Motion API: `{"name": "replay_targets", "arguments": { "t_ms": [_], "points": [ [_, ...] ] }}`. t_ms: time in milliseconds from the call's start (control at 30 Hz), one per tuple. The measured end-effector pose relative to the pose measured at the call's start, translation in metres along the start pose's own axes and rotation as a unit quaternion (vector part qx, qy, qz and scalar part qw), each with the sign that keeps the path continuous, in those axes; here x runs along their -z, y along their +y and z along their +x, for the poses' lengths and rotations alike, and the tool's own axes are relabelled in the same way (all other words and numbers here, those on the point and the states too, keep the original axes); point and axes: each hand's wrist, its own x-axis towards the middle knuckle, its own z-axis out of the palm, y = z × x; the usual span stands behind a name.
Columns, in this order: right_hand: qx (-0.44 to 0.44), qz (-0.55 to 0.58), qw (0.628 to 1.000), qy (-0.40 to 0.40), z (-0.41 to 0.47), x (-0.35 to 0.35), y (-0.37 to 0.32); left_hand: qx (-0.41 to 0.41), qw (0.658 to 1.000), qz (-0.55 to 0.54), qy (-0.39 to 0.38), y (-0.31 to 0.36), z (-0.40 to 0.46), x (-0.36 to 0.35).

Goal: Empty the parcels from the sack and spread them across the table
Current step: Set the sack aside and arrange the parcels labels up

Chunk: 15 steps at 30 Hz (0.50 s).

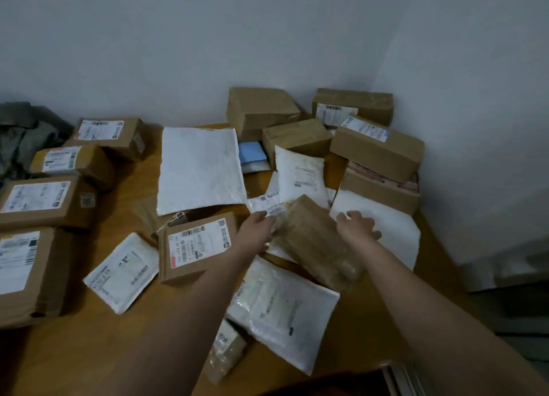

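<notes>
Parcels already cover most of the tabletop [118, 336]: a row of labelled cardboard boxes [38, 201] runs down the left edge, a large white mailer [199, 170] lies flat in the middle, and more brown boxes [375, 147] are heaped against the far right corner, some resting on one another. The sack [20, 137] appears to be the crumpled grey-green fabric at the far left edge, slumped and well apart from the hands, so the emptying looks finished or nearly so, though its inside is hidden. What remains is the spreading. The left hand [257, 232] and right hand [358, 226] flank a tape-wrapped brown parcel [315, 241] tilted on top of white mailers near the centre; the left hand's grip is loose, fingers extended against the parcel's left edge, and the right hand's fingers are relaxed and spread at its right edge, neither clearly curled around it. The overlapping central cluster and the stacked far corner still need separating.
</notes>
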Motion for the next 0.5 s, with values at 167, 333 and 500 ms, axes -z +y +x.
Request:
{"name": "replay_targets", "arguments": {
  "t_ms": [167, 333, 500],
  "points": [
    [-0.083, -0.005, 0.990, -0.117, 0.035, 0.035, 0.042, 0.026, 0.996, 0.088, -0.012, 0.002, 0.004, -0.050],
    [-0.095, -0.057, 0.994, -0.024, 0.056, 0.045, 0.047, 0.072, 0.988, 0.133, -0.017, 0.002, 0.008, -0.063],
    [-0.025, -0.102, 0.994, -0.036, 0.057, 0.040, 0.026, 0.125, 0.964, 0.170, -0.164, 0.013, 0.006, -0.053]
  ]
}}
